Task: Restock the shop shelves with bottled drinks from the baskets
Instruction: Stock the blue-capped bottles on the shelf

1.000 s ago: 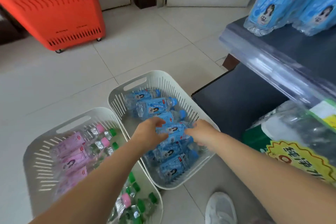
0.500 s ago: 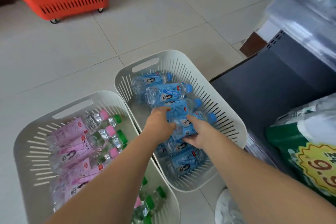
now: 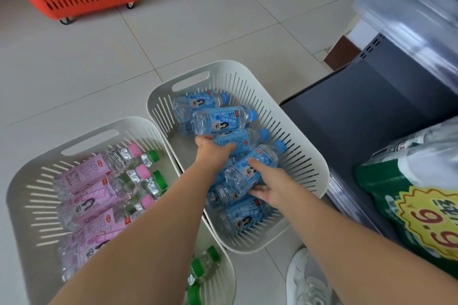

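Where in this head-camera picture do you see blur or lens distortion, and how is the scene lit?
Head view: sharpest on the blue bottles in the white basket; clear shelf edge at upper right smeared; floor tile joints bow slightly, a wide-angle effect; light soft and even, shadows faint.

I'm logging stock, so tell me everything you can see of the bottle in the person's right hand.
The bottle is clear plastic with a blue cap and a pale blue label printed with a figure and text. It lies tilted, cap toward the far right, on other blue bottles in the white slotted basket. The right hand grips its lower half, thumb on top, fingers underneath. The left hand holds a neighbouring bottle just beyond it.
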### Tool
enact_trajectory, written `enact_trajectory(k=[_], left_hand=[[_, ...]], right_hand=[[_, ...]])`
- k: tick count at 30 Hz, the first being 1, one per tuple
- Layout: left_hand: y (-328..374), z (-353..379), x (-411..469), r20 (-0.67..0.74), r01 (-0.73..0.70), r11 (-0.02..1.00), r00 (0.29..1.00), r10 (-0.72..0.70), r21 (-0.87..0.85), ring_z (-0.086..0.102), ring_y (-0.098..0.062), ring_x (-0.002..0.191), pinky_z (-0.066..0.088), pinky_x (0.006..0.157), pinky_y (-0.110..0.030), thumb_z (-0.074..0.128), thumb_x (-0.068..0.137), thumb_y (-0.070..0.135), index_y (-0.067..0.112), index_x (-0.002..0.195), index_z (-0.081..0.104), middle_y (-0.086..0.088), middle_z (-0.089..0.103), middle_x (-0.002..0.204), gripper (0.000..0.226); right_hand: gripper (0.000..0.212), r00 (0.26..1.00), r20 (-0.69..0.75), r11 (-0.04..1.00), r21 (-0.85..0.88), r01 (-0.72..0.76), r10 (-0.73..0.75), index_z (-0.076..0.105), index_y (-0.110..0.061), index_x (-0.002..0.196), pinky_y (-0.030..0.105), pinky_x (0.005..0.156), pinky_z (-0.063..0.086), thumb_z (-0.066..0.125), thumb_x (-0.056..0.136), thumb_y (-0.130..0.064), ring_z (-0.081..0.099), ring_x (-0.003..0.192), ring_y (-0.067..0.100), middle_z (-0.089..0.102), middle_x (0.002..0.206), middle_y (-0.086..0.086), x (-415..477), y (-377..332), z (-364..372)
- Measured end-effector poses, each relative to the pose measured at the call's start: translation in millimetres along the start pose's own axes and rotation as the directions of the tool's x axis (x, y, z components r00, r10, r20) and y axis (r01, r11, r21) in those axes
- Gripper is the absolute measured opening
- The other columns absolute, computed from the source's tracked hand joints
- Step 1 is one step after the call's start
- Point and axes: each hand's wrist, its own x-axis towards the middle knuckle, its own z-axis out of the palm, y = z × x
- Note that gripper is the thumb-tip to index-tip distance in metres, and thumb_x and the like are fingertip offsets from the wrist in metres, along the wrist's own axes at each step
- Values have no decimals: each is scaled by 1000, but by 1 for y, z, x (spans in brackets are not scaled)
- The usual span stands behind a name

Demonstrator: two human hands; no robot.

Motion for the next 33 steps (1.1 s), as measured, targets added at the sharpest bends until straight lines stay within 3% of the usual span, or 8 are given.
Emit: enact_trajectory(k=[5,9,11,16,20,23,26,33], left_hand=[[-4,3,17,-52,190,971,979,-199,-142,51,-31,118,46,97,-41,69,82,37,9,140,16,-18,47,131,83],[-9,1,21,95,215,977,972,-215,18,52,-31,116,43,100,-44,77,71,45,1,130,44,-16,51,132,80],[-7,7,17,141,188,980,970,-196,68,57,-27,108,49,97,-43,82,66,43,2,130,45,-12,55,124,85],[8,10,-9,184,206,960,968,-172,-190,61,-17,85,56,52,-19,74,77,20,5,122,51,-8,47,120,53],[17,-25,-40,329,288,903,927,-180,-319,63,-26,90,57,75,-36,69,81,20,8,114,50,-17,51,122,40],[36,-48,-73,399,257,892,912,-96,-372,60,-25,88,46,83,-35,68,78,21,15,108,52,-15,60,102,34],[58,-62,-112,458,191,875,888,40,-446,57,-19,79,45,76,-27,70,68,15,15,104,58,-10,61,88,38],[99,-67,-208,572,-184,898,716,400,-398,69,-28,96,58,73,-32,69,50,-15,5,124,48,-19,66,114,80]], right_hand=[[29,999,32,1000,-13,14,-14,56,-7,106,41,71,57,71,83,-17,67,86,28,69,97,15,2,3,-4],[30,998,51,1000,-15,26,-25,56,-8,108,38,64,57,71,83,-16,67,85,27,69,98,14,1,5,-6],[35,999,41,999,5,33,-33,55,-7,112,37,61,57,71,82,-13,67,86,28,68,101,15,0,3,-9],[53,990,39,984,-114,139,-136,51,-5,122,33,58,56,76,75,-3,67,91,27,67,111,15,-18,-11,-20],[28,961,125,950,-164,266,-248,55,-12,98,31,62,54,71,78,1,65,83,20,67,99,7,-52,-32,-29],[35,934,138,922,-168,350,-329,54,-11,108,38,79,55,73,79,-5,65,95,22,66,110,7,-85,-51,-33],[50,898,153,886,-162,435,-412,52,-10,122,32,68,55,74,77,-6,65,96,19,65,116,6,-126,-64,-36],[52,757,160,753,-98,650,-633,51,-8,119,32,73,55,75,74,-2,66,93,19,65,113,7,-232,-94,-50]])
